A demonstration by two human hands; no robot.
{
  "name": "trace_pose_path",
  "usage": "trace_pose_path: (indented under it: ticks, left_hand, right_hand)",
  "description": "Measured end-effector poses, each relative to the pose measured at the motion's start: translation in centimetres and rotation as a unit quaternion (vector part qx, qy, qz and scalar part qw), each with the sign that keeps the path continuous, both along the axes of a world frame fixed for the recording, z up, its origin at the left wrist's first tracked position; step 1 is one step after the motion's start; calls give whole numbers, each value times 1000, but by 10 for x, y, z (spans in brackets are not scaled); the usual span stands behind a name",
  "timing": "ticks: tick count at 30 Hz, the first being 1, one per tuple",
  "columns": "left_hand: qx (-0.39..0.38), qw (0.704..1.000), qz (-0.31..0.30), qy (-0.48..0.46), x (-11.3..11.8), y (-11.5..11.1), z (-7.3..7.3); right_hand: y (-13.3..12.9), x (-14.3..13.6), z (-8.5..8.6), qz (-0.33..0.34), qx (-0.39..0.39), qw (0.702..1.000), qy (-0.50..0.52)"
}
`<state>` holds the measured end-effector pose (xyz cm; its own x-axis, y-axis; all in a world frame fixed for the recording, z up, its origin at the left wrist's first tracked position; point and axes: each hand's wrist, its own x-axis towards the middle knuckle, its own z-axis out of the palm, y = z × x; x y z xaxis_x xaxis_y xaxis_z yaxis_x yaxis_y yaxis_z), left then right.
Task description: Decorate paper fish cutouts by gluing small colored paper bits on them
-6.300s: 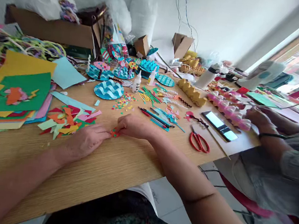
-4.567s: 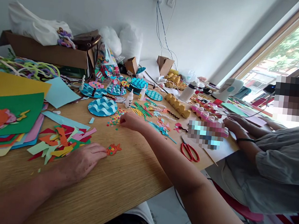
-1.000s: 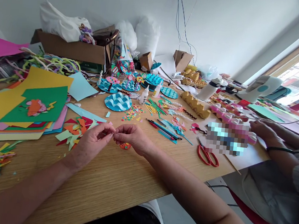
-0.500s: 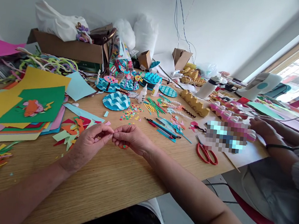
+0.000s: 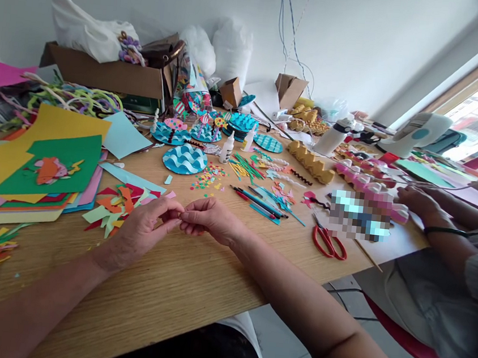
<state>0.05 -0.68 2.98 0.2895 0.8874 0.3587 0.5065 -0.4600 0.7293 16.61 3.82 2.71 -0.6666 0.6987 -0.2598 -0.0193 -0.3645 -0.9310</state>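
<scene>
My left hand [image 5: 143, 230] and my right hand [image 5: 212, 222] meet fingertip to fingertip above the front of the table. Both are closed in a pinch, and whatever lies between the fingers is too small to make out. Just beyond them are scattered confetti dots [image 5: 208, 178] and a blue disc with paper waves [image 5: 185, 158]. Cut paper scraps [image 5: 113, 205] lie beside my left hand. To the right of my right hand are several pencils or pens [image 5: 260, 202] and red-handled scissors [image 5: 328, 241].
Stacked coloured paper [image 5: 48, 164] covers the left side of the wooden table [image 5: 158, 301]. White glue bottles [image 5: 227, 148] stand mid-table near finished fish decorations [image 5: 175, 123]. A yellow egg-carton strip [image 5: 311, 162] lies to the right. Another person's hand [image 5: 419, 202] is at the right edge.
My hands stay pinched together at almost the same spot, with slight finger movement. The view has shifted a little. The other person's hands have moved slightly.
</scene>
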Motion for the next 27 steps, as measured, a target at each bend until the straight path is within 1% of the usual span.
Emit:
trace_pose_path:
  ticks: [6,9,12,16,20,24,27]
  left_hand:
    - [-63,995,-15,-77,0,1,-3]
    - [-89,991,-13,-97,1,2,-2]
    - [-97,990,-8,-101,2,1,-1]
    - [-93,992,-27,-87,2,0,0]
    - [-96,992,-38,-74,-1,1,-3]
    - [-112,989,-34,-87,-1,2,-6]
    - [-129,985,-37,-108,-1,4,-6]
  right_hand:
    - [-3,-2,1,-11,-14,1000,15]
    - [-4,-2,0,-13,-19,999,22]
    - [-3,0,1,-5,-16,1000,22]
    - [0,3,0,19,-25,999,13]
    - [3,5,-2,34,-42,998,11]
    - [3,5,-1,31,-35,999,3]
    - [-1,3,2,18,-8,1000,-3]
